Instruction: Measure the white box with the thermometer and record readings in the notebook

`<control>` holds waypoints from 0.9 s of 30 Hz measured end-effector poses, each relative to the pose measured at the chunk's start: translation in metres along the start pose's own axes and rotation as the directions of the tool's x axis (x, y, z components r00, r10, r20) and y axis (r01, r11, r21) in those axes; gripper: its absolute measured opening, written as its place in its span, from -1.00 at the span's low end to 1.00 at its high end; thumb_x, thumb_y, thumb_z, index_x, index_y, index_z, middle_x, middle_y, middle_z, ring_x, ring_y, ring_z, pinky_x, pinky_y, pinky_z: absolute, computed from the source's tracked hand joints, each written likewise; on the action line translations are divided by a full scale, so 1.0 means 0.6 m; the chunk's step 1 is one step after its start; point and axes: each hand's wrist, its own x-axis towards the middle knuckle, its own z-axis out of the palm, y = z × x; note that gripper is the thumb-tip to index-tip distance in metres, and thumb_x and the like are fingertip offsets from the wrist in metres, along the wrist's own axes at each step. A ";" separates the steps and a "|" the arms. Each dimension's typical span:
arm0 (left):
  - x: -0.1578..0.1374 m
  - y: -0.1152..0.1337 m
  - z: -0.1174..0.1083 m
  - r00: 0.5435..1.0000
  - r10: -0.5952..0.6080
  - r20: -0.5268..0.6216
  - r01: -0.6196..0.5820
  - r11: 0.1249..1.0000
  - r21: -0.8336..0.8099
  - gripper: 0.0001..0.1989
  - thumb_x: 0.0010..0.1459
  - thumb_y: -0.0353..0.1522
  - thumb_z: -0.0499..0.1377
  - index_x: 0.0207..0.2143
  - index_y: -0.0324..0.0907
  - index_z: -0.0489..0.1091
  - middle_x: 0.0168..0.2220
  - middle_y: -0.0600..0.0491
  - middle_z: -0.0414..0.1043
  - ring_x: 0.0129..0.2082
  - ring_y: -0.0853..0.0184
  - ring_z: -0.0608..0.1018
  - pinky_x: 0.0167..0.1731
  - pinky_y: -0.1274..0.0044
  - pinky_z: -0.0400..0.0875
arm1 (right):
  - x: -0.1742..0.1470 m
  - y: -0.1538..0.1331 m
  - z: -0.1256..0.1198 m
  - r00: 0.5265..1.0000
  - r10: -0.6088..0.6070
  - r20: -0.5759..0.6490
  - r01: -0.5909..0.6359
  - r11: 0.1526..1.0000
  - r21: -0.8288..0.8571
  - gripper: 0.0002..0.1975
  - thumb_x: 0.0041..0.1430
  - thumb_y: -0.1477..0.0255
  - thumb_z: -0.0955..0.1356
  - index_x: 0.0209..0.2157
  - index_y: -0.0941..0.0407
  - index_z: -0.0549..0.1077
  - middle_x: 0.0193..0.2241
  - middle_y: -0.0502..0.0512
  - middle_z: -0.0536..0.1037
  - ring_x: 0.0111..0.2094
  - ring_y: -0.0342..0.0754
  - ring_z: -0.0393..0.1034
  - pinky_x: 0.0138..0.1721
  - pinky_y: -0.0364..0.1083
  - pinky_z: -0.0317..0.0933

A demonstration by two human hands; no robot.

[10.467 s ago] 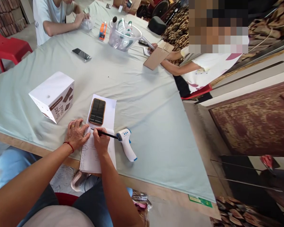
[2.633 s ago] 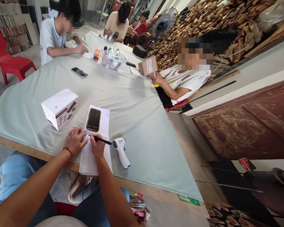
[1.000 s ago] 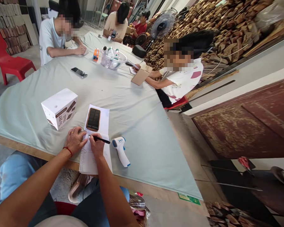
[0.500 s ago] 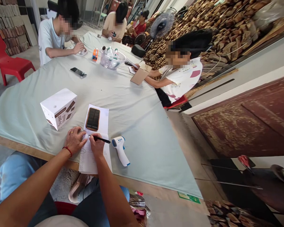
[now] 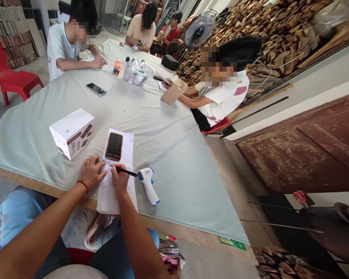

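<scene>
My right hand [image 5: 120, 178] grips a black pen [image 5: 127, 171], its tip on a sheet of paper [image 5: 110, 201] covered partly in handwriting. Spread flat, my left hand [image 5: 92, 172] rests at the paper's left edge, fingers apart on the sheet and the tablecloth. A dark-panelled, orange-edged power bank [image 5: 114, 146] lies on the upper part of the paper. Just right of the pen is a white and blue infrared thermometer [image 5: 148, 186]. A white box [image 5: 72, 133] with brown print stands beyond my left hand.
A pale cloth covers the table [image 5: 174, 155]. Farther off are a phone [image 5: 96, 89], an orange box [image 5: 116, 67] and a clear plastic basin [image 5: 138, 76] with bottles. Several people sit around, one holding cardboard [image 5: 173, 93]. A fan [image 5: 200, 31] stands before piled wood [image 5: 279, 42].
My right hand and the pen have shifted slightly to the right along the paper. My left hand stays in place. At the far left, a person's hands have moved a little.
</scene>
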 end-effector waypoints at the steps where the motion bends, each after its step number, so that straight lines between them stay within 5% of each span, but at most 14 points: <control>1: 0.000 0.000 0.000 1.000 -0.001 0.000 0.001 1.000 0.002 -0.74 0.11 -0.26 0.26 -0.12 -0.06 0.48 -0.01 -0.07 0.32 0.03 0.12 0.38 0.13 0.23 0.24 | 0.000 -0.001 0.000 1.000 0.001 -0.004 -0.001 1.000 -0.003 -0.84 0.01 0.29 0.28 -0.49 0.08 0.39 -0.55 -0.01 0.47 -0.43 -0.05 0.34 -0.25 -0.04 0.30; 19: 0.000 0.002 -0.001 1.000 -0.009 0.009 0.009 1.000 0.010 -0.72 0.10 -0.27 0.28 -0.11 -0.08 0.49 -0.01 -0.08 0.33 0.02 0.11 0.39 0.13 0.24 0.24 | -0.001 0.002 0.002 1.000 -0.028 -0.005 0.028 0.999 -0.021 -0.85 0.03 0.32 0.27 -0.48 0.09 0.37 -0.55 -0.04 0.44 -0.45 -0.09 0.31 -0.29 -0.08 0.29; 24: 0.000 0.000 0.000 1.000 -0.013 -0.012 0.013 1.000 0.000 -0.73 0.08 -0.28 0.28 -0.13 -0.08 0.50 -0.03 -0.07 0.34 0.00 0.11 0.39 0.12 0.24 0.23 | 0.006 -0.015 -0.013 0.976 -0.211 -0.058 0.205 0.974 -0.097 -0.80 0.21 0.33 0.24 -0.31 0.12 0.44 -0.38 0.07 0.52 -0.30 -0.05 0.40 -0.18 -0.05 0.32; 27: 0.001 -0.002 0.002 0.999 -0.008 -0.031 0.008 1.000 -0.021 -0.74 0.06 -0.30 0.29 -0.15 -0.07 0.49 -0.04 -0.06 0.35 0.00 0.11 0.40 0.12 0.23 0.24 | 0.015 -0.019 -0.043 0.936 -0.342 0.080 0.351 0.904 -0.245 -0.73 0.30 0.41 0.19 -0.11 0.14 0.47 -0.20 0.18 0.53 -0.12 0.00 0.41 -0.03 -0.01 0.30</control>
